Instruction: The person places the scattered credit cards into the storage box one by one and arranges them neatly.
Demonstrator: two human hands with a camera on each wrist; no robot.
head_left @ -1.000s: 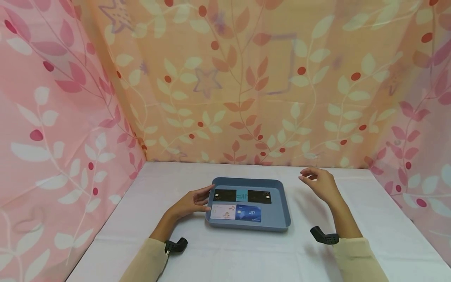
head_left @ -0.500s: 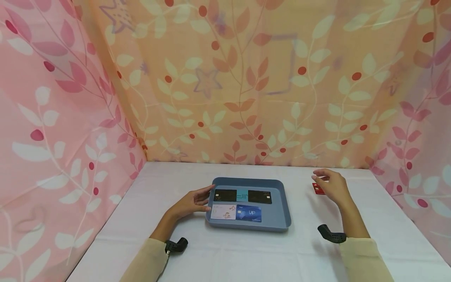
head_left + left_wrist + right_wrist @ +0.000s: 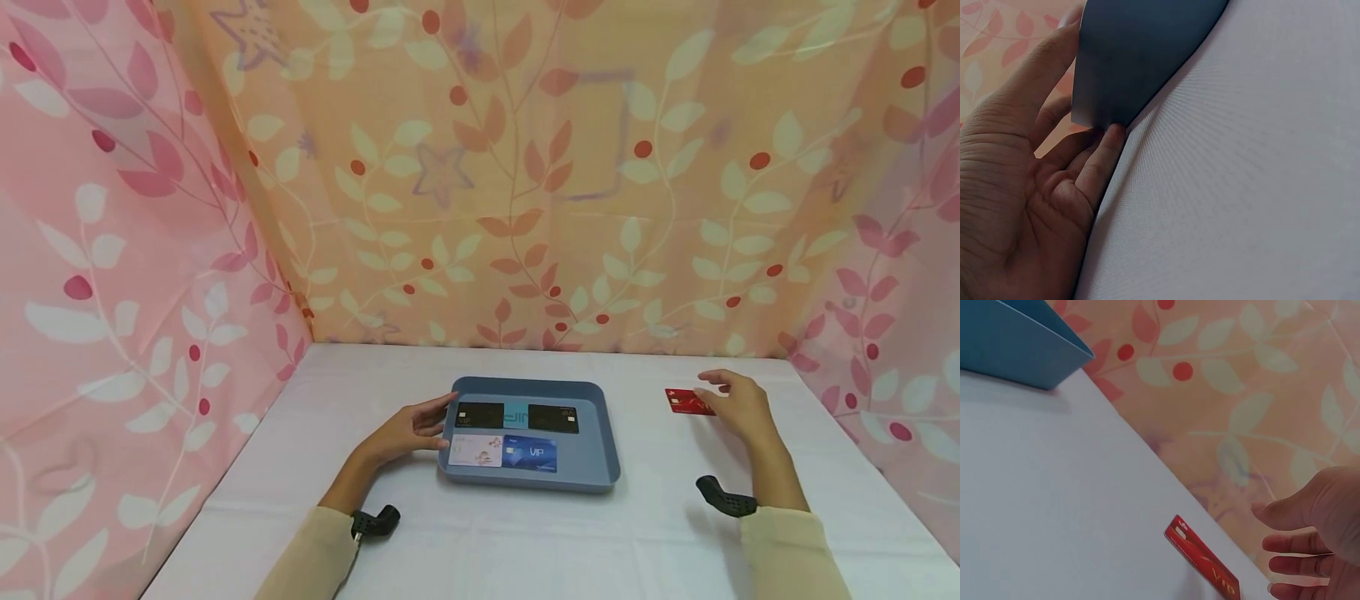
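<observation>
My left hand (image 3: 408, 433) holds the left edge of a blue-grey tray (image 3: 592, 454). The left wrist view shows that hand (image 3: 1035, 181) with its fingers against the tray's wall (image 3: 1141, 56) and lower edge. In the tray lie two black cards (image 3: 480, 416) (image 3: 553, 419) with a teal card (image 3: 515, 415) between them. Nearer sit a pale floral card (image 3: 475, 451) and a blue VIP card (image 3: 529, 453). My right hand (image 3: 738, 408) hovers over the right end of a red VIP card (image 3: 681, 402). In the right wrist view the relaxed fingers are apart from this card (image 3: 1204, 556).
A white cloth (image 3: 525, 542) covers the table. Floral curtains stand behind the table (image 3: 510, 208) and along its left (image 3: 112, 333) and right sides. Black devices (image 3: 726, 497) are strapped to both wrists, below beige sleeves.
My right hand has moved to the right, uncovering the red card, which was out of sight a second ago. The left hand and the tray have stayed in place.
</observation>
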